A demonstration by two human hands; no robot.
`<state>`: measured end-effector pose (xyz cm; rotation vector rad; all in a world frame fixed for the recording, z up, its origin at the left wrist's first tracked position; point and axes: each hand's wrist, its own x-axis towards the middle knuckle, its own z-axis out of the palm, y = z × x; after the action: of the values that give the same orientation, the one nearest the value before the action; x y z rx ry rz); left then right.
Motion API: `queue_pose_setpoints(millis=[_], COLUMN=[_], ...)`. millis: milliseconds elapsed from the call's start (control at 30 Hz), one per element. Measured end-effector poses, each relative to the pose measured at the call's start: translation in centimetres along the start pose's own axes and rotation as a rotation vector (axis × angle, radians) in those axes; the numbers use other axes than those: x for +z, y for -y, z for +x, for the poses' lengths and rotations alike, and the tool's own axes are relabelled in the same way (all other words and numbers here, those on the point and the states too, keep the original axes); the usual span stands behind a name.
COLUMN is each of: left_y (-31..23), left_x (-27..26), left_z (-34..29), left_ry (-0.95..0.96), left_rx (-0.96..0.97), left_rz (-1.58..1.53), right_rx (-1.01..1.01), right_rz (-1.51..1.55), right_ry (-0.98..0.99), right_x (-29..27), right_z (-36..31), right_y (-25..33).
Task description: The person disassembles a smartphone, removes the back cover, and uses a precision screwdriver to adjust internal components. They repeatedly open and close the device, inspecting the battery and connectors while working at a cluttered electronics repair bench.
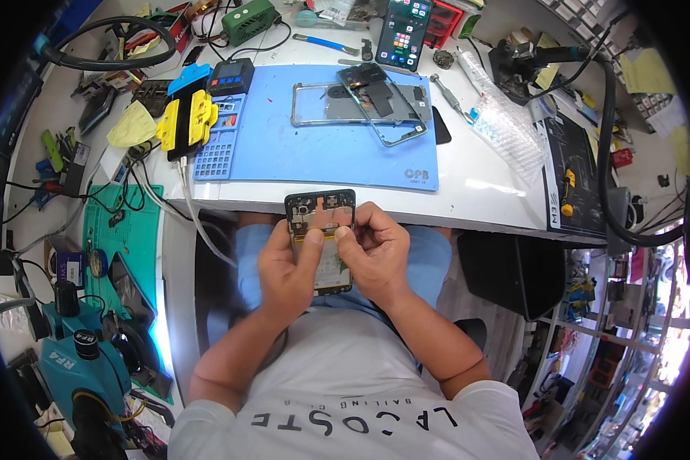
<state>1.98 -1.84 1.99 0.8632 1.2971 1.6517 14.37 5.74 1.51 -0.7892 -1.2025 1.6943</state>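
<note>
An opened smartphone (331, 264), its inner boards, orange flex strip and battery area bare, is held upright over my lap, just off the table's near edge. My left hand (285, 268) wraps the phone's left side, with the thumb lying on its inside. On the right side, my right hand (377, 253) is closed, its thumb and bent fingers pressed at the phone's edge. Anything small between those right fingertips is hidden. Beyond the phone, a blue work mat (284, 157) bears a phone frame (308, 121) and a detached back part (379, 96).
A lit phone (403, 34) stands at the back. Left on the mat are a yellow-and-black clamp holder (185, 123) and a small dark device (230, 77). A teal microscope (92, 356) stands at lower left; bubble wrap (506, 134) and a screwdriver (451, 96) lie right.
</note>
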Motion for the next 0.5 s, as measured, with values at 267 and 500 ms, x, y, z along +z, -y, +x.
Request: queue_pose_setpoints(millis=[267,500], left_y=[-0.23,0.06], left_x=[0.09,0.28], left_z=[-0.06,-0.18], left_ry=[0.022,0.041], left_rx=[0.019,-0.026], left_rz=[-0.040,-0.032], right_rx=[-0.049,-0.038], right_rz=[-0.035,-0.082], right_ry=[0.041,-0.029], right_x=[-0.10,-0.25], right_z=[0.16,-0.27], right_y=[0.46,0.26])
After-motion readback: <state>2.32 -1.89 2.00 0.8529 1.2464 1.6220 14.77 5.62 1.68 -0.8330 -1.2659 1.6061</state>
